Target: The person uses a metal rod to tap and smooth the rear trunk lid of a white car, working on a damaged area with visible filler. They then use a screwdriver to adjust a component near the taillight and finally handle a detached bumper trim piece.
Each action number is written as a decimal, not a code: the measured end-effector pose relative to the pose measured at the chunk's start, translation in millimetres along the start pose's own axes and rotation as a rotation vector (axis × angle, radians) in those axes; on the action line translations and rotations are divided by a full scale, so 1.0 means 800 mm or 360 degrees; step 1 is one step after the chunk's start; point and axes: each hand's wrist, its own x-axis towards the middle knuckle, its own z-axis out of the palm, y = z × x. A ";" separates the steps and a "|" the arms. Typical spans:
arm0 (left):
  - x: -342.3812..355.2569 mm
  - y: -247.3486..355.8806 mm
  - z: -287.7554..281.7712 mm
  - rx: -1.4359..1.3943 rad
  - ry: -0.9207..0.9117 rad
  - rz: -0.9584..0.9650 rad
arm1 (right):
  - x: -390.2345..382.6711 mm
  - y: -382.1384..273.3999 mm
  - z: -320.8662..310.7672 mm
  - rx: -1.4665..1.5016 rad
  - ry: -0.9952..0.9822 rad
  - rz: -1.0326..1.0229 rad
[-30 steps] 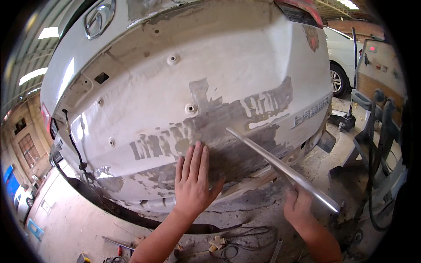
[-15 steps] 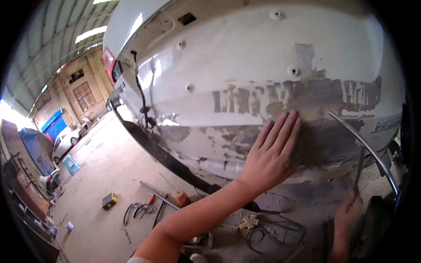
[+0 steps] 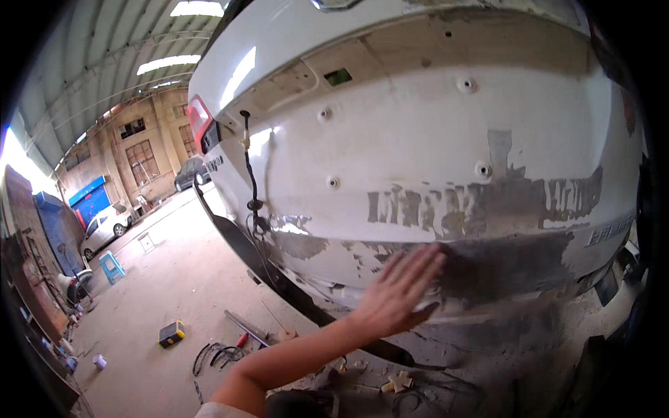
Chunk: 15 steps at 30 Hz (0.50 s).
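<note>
My left hand (image 3: pixel 397 289) lies with fingers outstretched against the lower part of a white car tailgate (image 3: pixel 404 132), its fingertips beside a dark grey sanded patch (image 3: pixel 512 266). It holds nothing. Above that patch runs a band of streaky grey marks (image 3: pixel 418 211) where the paint is worn through. From the tailgate's left side hangs a black cable (image 3: pixel 249 171). My right hand is out of view.
Below the car, the dusty floor (image 3: pixel 167 279) holds a black-and-yellow box (image 3: pixel 171 334), a metal bar (image 3: pixel 245 327), dark cables (image 3: pixel 216 354) and a cream star-shaped knob (image 3: pixel 397 382). Farther left stand a blue stool (image 3: pixel 111 267) and a white car (image 3: pixel 106 228).
My left hand has slid down and left along the tailgate. My right hand, with a thin dark rod, and a curved shiny metal bar have left the view. The view has tilted up.
</note>
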 end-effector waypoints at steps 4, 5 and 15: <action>-0.002 -0.095 -0.056 0.0078 0.0536 -0.0369 | -0.013 -0.009 0.013 -0.0050 -0.0057 0.0072; 0.000 -0.126 -0.070 0.0247 0.0714 -0.0524 | -0.016 -0.011 0.014 -0.0074 -0.0074 0.0086; 0.068 -0.472 -0.181 0.0802 0.0738 -0.1134 | -0.109 0.026 -0.005 -0.0527 -0.0240 0.0280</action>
